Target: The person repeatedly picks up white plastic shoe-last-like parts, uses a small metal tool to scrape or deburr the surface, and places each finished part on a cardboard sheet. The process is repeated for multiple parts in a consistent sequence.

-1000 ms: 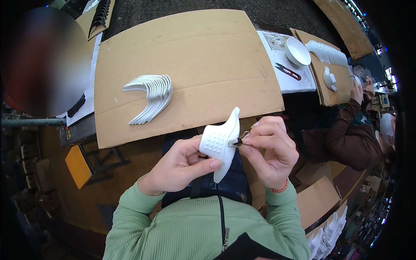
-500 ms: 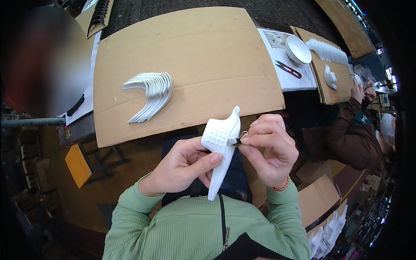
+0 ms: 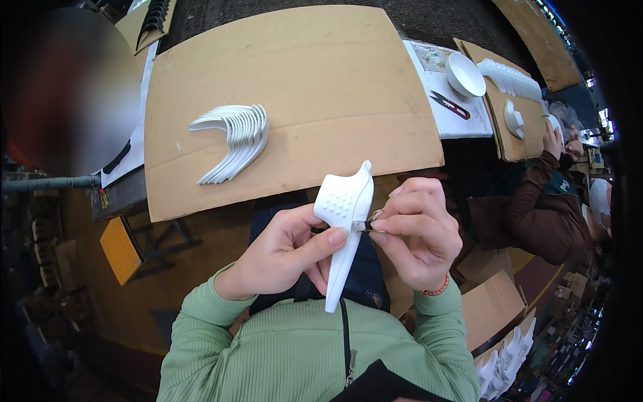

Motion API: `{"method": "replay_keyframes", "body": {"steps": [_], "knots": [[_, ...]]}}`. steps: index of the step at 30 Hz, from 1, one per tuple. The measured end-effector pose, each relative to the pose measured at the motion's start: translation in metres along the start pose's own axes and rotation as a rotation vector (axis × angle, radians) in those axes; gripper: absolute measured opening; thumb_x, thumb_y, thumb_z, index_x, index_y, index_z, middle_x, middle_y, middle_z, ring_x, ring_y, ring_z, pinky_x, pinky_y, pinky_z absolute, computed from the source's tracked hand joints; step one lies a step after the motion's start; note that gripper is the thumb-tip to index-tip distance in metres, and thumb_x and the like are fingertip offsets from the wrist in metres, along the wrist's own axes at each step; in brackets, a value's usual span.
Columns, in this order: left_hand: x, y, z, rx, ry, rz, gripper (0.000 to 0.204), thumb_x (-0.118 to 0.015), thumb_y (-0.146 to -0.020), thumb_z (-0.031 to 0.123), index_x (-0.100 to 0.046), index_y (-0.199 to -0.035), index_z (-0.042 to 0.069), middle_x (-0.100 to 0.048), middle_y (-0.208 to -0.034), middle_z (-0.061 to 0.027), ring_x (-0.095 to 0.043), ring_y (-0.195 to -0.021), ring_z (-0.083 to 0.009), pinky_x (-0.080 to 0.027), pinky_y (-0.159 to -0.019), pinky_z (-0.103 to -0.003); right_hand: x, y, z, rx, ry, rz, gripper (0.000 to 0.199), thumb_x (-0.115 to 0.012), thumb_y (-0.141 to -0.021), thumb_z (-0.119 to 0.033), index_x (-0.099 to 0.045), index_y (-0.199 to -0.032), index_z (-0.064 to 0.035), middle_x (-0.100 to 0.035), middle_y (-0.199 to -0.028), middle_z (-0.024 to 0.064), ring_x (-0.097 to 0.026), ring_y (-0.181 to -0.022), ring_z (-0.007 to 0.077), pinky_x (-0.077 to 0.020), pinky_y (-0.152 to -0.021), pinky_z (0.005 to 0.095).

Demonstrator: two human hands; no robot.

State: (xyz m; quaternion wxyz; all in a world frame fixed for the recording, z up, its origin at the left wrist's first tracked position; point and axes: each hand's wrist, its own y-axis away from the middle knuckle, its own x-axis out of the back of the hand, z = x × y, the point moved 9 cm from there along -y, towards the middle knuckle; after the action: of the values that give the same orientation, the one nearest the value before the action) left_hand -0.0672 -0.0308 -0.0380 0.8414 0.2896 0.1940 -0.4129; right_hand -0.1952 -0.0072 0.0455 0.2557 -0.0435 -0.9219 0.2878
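In front of my chest, my left hand (image 3: 284, 251) grips a curved white moulded piece (image 3: 343, 191) with rows of raised dots on its broad upper part and a long tapering lower end. The thumb presses on its face; the other fingers are partly hidden behind it. My right hand (image 3: 418, 234) pinches a small tool (image 3: 362, 226) with a dark body and a light, blade-like tip. That tip touches the right edge of the white piece near its middle. Beyond my hands, a nested row of similar white pieces (image 3: 238, 144) lies on the cardboard sheet (image 3: 335, 80).
To the right are a white bowl (image 3: 466, 75) and red-handled thread snips (image 3: 450, 105). Further right, a co-worker in brown (image 3: 529, 221) handles a white piece beside another row (image 3: 512, 80). An orange-topped stool (image 3: 122, 249) stands lower left; an open carton (image 3: 495, 308) lower right.
The white piece has shifted slightly right and turned a little more upright in my left hand. The tool stays at its right edge, with my right fingers slightly repositioned.
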Motion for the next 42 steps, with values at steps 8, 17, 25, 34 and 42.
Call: {"method": "replay_keyframes", "body": {"steps": [8, 17, 25, 34, 42], "knots": [[0.0, -0.001, 0.002, 0.0, 0.033, 0.013, 0.028, -0.05, -0.098, 0.019, -0.05, -0.112, -0.005, -0.063, -0.081, -0.0091, -0.066, -0.062, -0.0134, -0.058, -0.052, -0.024, -0.003, 0.005, -0.003, 0.024, 0.046, -0.011, 0.023, -0.075, -0.058, 0.0, -0.07, -0.08, -0.007, -0.064, -0.08, 0.0027, -0.054, -0.083, 0.0234, -0.0404, -0.077, 0.033], [-0.001, -0.002, 0.005, -0.02, 0.079, 0.025, 0.03, -0.049, -0.099, 0.02, -0.049, -0.114, -0.005, -0.063, -0.084, -0.0101, -0.066, -0.064, -0.0141, -0.059, -0.054, -0.025, -0.006, 0.009, -0.009, 0.037, 0.056, -0.028, 0.022, -0.074, -0.057, -0.003, -0.07, -0.077, -0.0084, -0.064, -0.08, 0.0007, -0.054, -0.081, 0.0216, -0.0373, -0.075, 0.0329], [-0.001, -0.002, 0.01, -0.085, 0.034, 0.078, 0.03, -0.049, -0.099, 0.022, -0.05, -0.114, -0.005, -0.063, -0.086, -0.0095, -0.066, -0.064, -0.013, -0.058, -0.054, -0.024, -0.01, 0.013, -0.012, 0.037, 0.043, -0.057, 0.023, -0.074, -0.055, -0.003, -0.07, -0.077, -0.0091, -0.063, -0.078, 0.0003, -0.055, -0.08, 0.0213, -0.0357, -0.074, 0.0339], [0.004, -0.002, 0.011, -0.124, -0.031, 0.131, 0.029, -0.048, -0.098, 0.017, -0.05, -0.117, -0.005, -0.065, -0.086, -0.0118, -0.066, -0.06, -0.0157, -0.057, -0.048, -0.023, -0.015, 0.017, -0.016, 0.024, -0.02, -0.088, 0.023, -0.074, -0.055, -0.004, -0.069, -0.076, -0.01, -0.064, -0.077, -0.0009, -0.055, -0.08, 0.0204, -0.0339, -0.074, 0.0349], [0.003, -0.001, 0.016, -0.151, -0.049, 0.145, 0.027, -0.048, -0.099, 0.02, -0.051, -0.112, -0.003, -0.064, -0.08, -0.0088, -0.064, -0.062, -0.0113, -0.056, -0.051, -0.022, -0.018, 0.019, -0.022, 0.062, -0.024, -0.108, 0.022, -0.074, -0.056, -0.006, -0.07, -0.077, -0.0101, -0.063, -0.076, -0.0019, -0.054, -0.079, 0.0201, -0.0313, -0.072, 0.0351]]}}
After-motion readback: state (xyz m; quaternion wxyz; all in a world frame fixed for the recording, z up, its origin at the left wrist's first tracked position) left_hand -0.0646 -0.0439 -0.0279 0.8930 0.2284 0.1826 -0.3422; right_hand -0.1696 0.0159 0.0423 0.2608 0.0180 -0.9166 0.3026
